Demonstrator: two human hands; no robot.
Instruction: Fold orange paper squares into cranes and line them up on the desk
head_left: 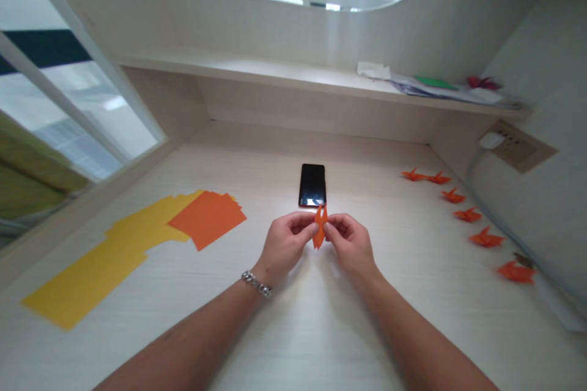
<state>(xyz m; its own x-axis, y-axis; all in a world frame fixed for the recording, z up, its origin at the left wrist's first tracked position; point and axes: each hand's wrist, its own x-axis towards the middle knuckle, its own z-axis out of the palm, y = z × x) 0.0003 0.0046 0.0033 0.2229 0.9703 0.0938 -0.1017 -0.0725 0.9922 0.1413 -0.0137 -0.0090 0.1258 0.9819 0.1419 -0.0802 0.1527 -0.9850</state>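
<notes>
Papers (426,87), loose stack, on the shelf (275,73) above the tabletop's far edge; any print too small to read.
Phone (312,183), black, screen dark, lying midway between the tabletop's left and right edges; any marking too small to read.
Folded paper (320,229), one piece, plain orange: slim, upright, two narrow points at top, tapering below; held over the middle of the tabletop (257,159), by the phone's near end.
Left hand (287,241), chain bracelet (257,284) at wrist: thumb and fingers closed in a pinch on the folded paper's left side.
Right hand (352,244): the same pinch, right side.
Yellow sheets (92,275), fanned toward the tabletop's near left corner; orange sheets (208,217) overlapping their far end.
Paper birds (487,237), six, orange, lined along the tabletop's right edge beside a cable (495,208).
</notes>
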